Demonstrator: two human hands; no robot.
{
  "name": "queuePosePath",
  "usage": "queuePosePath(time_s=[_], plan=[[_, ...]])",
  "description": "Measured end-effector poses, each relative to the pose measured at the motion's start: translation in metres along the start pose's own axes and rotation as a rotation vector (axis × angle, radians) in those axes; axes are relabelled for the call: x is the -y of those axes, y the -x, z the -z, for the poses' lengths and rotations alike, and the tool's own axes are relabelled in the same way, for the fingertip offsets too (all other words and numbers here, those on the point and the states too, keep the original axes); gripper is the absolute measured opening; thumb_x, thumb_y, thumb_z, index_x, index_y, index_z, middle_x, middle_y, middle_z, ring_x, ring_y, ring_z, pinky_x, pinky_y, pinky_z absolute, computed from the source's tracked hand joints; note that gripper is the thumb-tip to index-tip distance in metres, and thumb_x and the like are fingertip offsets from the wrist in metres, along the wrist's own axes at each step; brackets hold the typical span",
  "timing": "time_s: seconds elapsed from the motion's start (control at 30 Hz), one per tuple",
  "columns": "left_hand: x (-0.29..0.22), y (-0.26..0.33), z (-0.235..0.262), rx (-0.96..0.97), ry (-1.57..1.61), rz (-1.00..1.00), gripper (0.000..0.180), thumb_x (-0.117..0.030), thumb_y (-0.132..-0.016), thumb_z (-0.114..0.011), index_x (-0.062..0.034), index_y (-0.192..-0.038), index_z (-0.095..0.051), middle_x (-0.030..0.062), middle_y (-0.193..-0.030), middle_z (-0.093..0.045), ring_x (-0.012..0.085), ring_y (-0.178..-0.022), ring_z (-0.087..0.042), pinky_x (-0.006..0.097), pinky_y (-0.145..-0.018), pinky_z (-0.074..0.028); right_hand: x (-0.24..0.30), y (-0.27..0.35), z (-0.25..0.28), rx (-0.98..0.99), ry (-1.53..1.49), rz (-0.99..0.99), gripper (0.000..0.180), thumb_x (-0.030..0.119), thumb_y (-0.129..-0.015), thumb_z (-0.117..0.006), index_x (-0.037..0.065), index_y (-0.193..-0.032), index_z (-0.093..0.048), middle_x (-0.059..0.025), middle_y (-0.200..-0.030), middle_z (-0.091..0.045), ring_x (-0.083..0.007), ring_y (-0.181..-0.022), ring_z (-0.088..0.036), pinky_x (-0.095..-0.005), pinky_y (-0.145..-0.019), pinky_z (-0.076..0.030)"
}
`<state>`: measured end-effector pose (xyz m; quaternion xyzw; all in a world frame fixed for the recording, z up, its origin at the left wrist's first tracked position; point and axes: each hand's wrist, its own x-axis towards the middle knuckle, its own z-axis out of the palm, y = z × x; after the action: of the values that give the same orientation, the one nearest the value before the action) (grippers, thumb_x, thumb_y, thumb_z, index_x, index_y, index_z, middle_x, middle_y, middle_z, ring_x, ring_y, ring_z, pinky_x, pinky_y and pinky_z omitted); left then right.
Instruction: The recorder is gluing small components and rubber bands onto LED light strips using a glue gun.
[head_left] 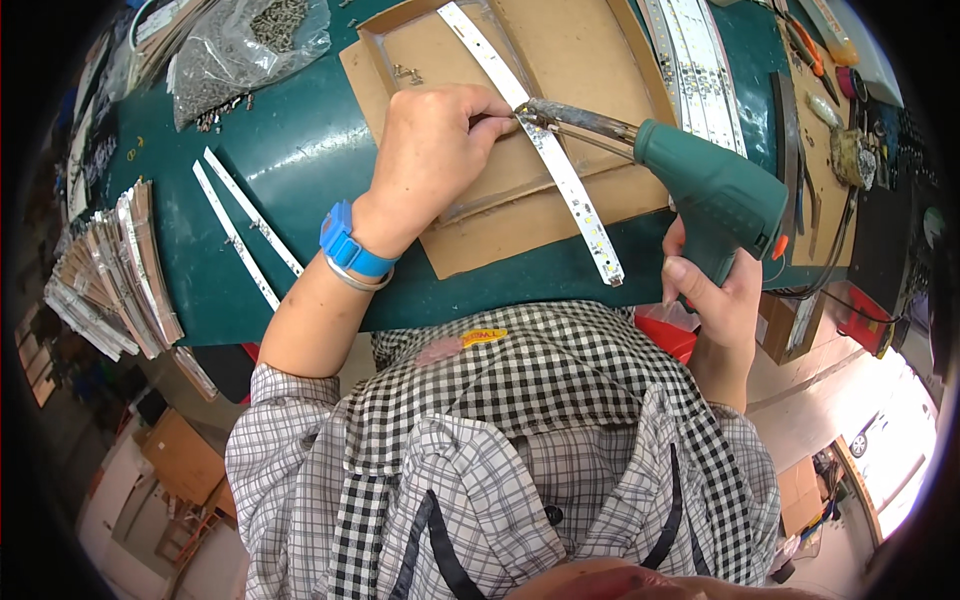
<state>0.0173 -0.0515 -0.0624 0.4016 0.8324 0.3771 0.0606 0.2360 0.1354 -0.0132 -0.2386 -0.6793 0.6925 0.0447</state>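
Note:
A long white LED strip board (575, 195) lies slantwise across a shallow cardboard tray (480, 250). My right hand (720, 290) is wrapped round the handle of a green soldering gun (710, 185). Its dark metal tip reaches left to the middle of the board. From the left, my left hand (430, 150) comes over the tray with thumb and forefinger pinched together at the board's edge, right beside the tip. What sits between those fingertips is too small to make out. Some small brass-coloured parts (407, 74) lie in the tray beyond my left hand.
Two narrow white strips (240, 205) lie on the green table (290, 110) at left, near a fanned stack of strips (125, 270). A clear bag of small metal parts (250, 60) is at the far left. More LED boards (695, 75) lie right of the tray; orange-handled pliers (805, 45) lie beyond.

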Motion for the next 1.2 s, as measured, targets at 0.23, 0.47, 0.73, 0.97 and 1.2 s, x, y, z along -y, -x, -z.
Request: queuePosePath(time_s=[0.23,0.47,0.73,0.97,1.2], plan=[[-0.001,0.0,0.001,0.018,0.009,0.018,0.011,-0.007,-0.078,-0.077,-0.0031,-0.089,-0.075,0.0101,-0.077,-0.073,0.0169,-0.064,-0.07,0.026,-0.059,-0.054,-0.003,0.002,0.007,-0.034,-0.158,0.016,0.054,0.007,-0.077,-0.074,-0.008,-0.123,-0.049,-0.0127,-0.086,-0.06,-0.0135,-0.055,-0.056,-0.024,-0.046,-0.048],[-0.003,-0.001,0.002,0.045,0.041,0.07,0.01,-0.007,-0.079,-0.077,-0.004,-0.088,-0.075,0.0088,-0.078,-0.074,0.0163,-0.066,-0.07,0.026,-0.06,-0.054,0.007,0.004,0.017,-0.101,-0.298,0.219,0.076,0.014,-0.082,-0.069,-0.017,-0.137,-0.029,-0.0111,-0.081,-0.051,-0.0156,-0.051,-0.053,-0.0252,-0.042,-0.044],[-0.003,0.001,0.005,0.047,0.048,0.072,0.018,-0.005,-0.078,-0.077,-0.0038,-0.096,-0.074,0.0079,-0.08,-0.074,0.0154,-0.068,-0.071,0.027,-0.062,-0.055,0.016,0.005,0.039,-0.317,-0.199,0.463,0.064,0.005,-0.081,-0.067,-0.014,-0.135,-0.037,-0.0132,-0.084,-0.055,-0.0175,-0.062,-0.056,-0.0265,-0.052,-0.047],[-0.035,0.011,0.029,0.122,-0.054,-0.314,0.033,-0.001,-0.069,-0.077,-0.0074,-0.101,-0.071,0.0097,-0.092,-0.071,0.0255,-0.081,-0.07,0.032,-0.068,-0.057,0.004,-0.009,0.058,-0.66,0.084,0.454,0.045,-0.009,-0.078,-0.071,-0.008,-0.119,-0.053,-0.0097,-0.085,-0.062,-0.0141,-0.067,-0.059,-0.0244,-0.058,-0.048],[-0.062,0.01,-0.003,0.362,-0.149,-0.6,0.028,-0.011,-0.071,-0.071,-0.0056,-0.098,-0.07,0.0032,-0.103,-0.066,0.0213,-0.086,-0.056,0.033,-0.075,-0.05,-0.018,-0.05,0.068,-0.71,0.649,0.406,0.033,0.006,-0.074,-0.08,0.003,-0.101,-0.061,-0.003,-0.083,-0.068,-0.011,-0.075,-0.063,-0.026,-0.072,-0.05]])
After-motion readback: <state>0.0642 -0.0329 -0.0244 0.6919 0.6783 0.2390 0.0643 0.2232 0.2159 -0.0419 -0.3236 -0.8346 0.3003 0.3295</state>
